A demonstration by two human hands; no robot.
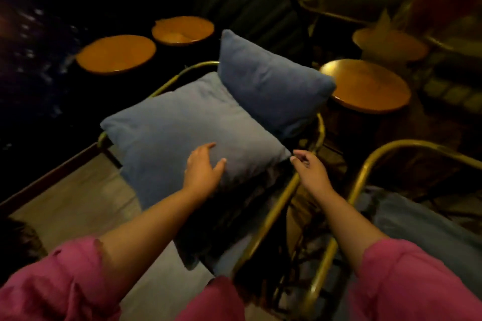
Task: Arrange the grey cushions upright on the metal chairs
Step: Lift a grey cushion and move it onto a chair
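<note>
We reach over a brass-coloured metal chair with two grey cushions on it. The near cushion lies tilted across the seat and left arm, while the far cushion already stands propped against the far side of the frame. Our left hand rests spread on the near cushion's front edge, fingers open and not gripping; our right hand hovers just beside its right corner, loosely open and holding nothing.

To stand this cushion well, we judge it best to take both near corners, lift, and tip it back until it leans against the frame beside its neighbour. The fabric looks soft and plush, square with pointed corners, so it will sag unless supported. Round wooden tabletops gleam nearby.
</note>
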